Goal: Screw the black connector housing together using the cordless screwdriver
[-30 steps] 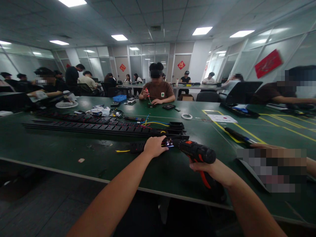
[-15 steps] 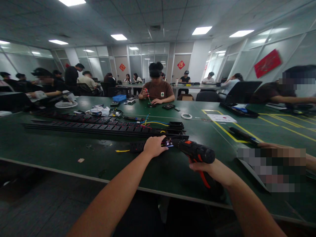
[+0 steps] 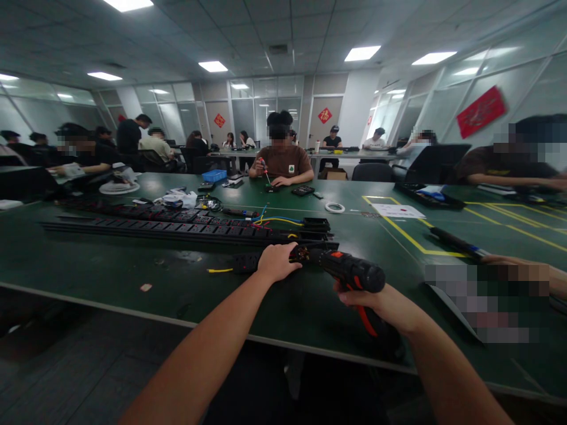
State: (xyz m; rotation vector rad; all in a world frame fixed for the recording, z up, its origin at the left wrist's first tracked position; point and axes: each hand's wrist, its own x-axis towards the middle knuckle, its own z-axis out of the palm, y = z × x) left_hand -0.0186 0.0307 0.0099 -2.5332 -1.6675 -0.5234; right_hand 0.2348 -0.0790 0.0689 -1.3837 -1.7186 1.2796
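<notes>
My left hand [image 3: 277, 262] is closed around a black socket module [image 3: 246, 263] low over the green table. A yellow wire [image 3: 220, 271] sticks out from its left end. Beyond my thumb, the module's right end shows small metal parts [image 3: 303, 254]. My right hand [image 3: 376, 301] is wrapped around the grip of a black and orange cordless drill [image 3: 352, 270]. Its chuck points left, right at the metal parts; whether the bit touches them is too small to see. Just behind lie long black power strips [image 3: 190, 230] with rows of sockets.
Blue and yellow wires [image 3: 283, 221] trail over the strips' right end. A white tape ring [image 3: 334, 208], a paper sheet [image 3: 398, 211] and a blue basket [image 3: 214, 176] lie farther back. At right, another person's hand [image 3: 509, 261] holds a dark tool [image 3: 456, 242]. A co-worker [image 3: 283, 156] sits opposite.
Both my hands and the drill stay almost in place. The bright light at the module's right end has gone. The neighbour's dark tool at right has shifted to the right.
</notes>
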